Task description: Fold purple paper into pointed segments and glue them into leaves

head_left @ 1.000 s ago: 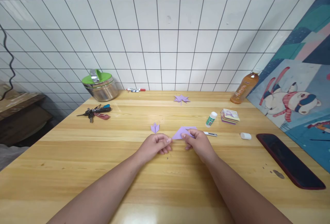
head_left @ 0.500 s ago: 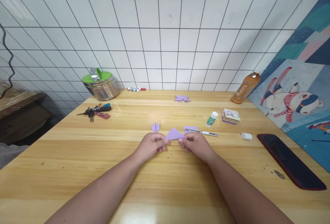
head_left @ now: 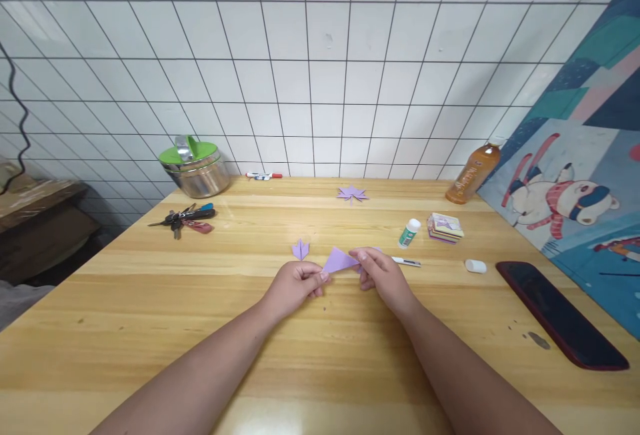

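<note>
Head view: the left hand (head_left: pixel 295 283) and the right hand (head_left: pixel 381 276) pinch a folded purple paper triangle (head_left: pixel 339 261) between them, each gripping one end with fingertips, just above the wooden table (head_left: pixel 150 301). A small purple folded piece (head_left: pixel 301 249) lies just beyond the left hand. A pen knife (head_left: pixel 407 261) lies just right of the right hand, with a glue stick (head_left: pixel 409 232) and a stack of paper squares (head_left: pixel 445 227) farther beyond it.

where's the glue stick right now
In the head view the glue stick stands on the table right of centre, just left of the stack of coloured paper and beyond the right hand.
</note>
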Motion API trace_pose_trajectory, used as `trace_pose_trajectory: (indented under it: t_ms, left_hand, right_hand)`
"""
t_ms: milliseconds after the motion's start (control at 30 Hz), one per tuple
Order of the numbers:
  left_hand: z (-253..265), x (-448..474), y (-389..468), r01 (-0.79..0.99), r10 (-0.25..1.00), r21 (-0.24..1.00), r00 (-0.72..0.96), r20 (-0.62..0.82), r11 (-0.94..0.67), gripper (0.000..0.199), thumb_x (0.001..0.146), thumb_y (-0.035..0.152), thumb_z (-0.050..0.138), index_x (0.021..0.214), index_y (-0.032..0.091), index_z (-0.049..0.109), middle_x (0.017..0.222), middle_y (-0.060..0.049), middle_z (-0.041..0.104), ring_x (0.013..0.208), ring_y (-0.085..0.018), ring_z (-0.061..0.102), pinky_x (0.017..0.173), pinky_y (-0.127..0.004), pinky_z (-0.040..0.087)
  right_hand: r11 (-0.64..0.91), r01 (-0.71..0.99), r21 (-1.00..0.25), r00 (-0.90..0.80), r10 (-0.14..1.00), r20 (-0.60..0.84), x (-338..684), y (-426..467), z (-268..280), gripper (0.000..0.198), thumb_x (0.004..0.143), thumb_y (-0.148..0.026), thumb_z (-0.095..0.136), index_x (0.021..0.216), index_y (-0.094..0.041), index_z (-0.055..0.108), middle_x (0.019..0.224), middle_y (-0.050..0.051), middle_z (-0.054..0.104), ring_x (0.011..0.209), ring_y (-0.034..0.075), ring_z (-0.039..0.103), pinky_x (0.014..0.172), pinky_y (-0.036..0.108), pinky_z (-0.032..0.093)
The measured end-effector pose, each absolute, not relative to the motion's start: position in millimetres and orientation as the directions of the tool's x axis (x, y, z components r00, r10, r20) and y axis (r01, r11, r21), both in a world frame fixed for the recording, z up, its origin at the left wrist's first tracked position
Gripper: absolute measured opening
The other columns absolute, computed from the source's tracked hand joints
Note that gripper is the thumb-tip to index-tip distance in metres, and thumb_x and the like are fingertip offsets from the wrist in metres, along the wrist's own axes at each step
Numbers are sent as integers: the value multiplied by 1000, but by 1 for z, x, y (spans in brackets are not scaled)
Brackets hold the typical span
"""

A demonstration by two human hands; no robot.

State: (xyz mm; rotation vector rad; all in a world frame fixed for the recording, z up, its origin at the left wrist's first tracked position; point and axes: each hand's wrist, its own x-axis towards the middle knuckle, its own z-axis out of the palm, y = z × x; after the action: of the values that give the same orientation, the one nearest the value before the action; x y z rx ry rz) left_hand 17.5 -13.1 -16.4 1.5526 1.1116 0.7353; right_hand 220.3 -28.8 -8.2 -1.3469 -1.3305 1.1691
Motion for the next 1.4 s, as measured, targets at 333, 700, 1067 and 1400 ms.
trace_pose_trajectory:
  t_ms: [333, 700, 1067, 1400]
  left_hand:
    - [-12, 21, -18, 335, 885, 929, 465, -17, -158, 31, 78, 42, 55, 67, 15, 66, 55, -1, 61, 51, -11, 51, 50, -19, 35]
    - [-6, 18, -16, 156, 857, 988, 509, -78, -3, 39, 78, 47, 55, 93, 13, 66, 74, -6, 67, 61, -13, 57, 55, -22, 41]
    - [1, 19, -23, 30, 768, 958, 590, -247, 285, 38, 72, 46, 64, 91, 14, 65, 83, -7, 68, 70, -14, 62, 66, -25, 47]
    - [-11, 19, -19, -102, 807, 923, 528, -266, 371, 31, 68, 34, 71, 88, 12, 65, 81, -7, 68, 70, -12, 61, 67, -23, 47]
  right_hand:
    - [378, 376, -846, -95, 924, 371, 211, -34, -9, 33, 73, -22, 61, 106, -23, 58, 103, 6, 62, 90, 17, 60, 73, 30, 52]
    - [654, 415, -633, -353, 757, 550, 217, -35, -5, 23, 75, -8, 55, 83, -26, 67, 102, 3, 64, 93, 16, 60, 83, 32, 47]
    - [742, 461, -487, -456, 669, 588, 217, -33, -10, 24, 78, -9, 54, 85, -27, 67, 108, 3, 63, 98, 15, 59, 84, 31, 45]
    - [662, 480, -576, -438, 750, 496, 216, -38, -6, 23, 74, -12, 59, 87, -28, 69, 124, 4, 54, 109, 19, 53, 90, 36, 43]
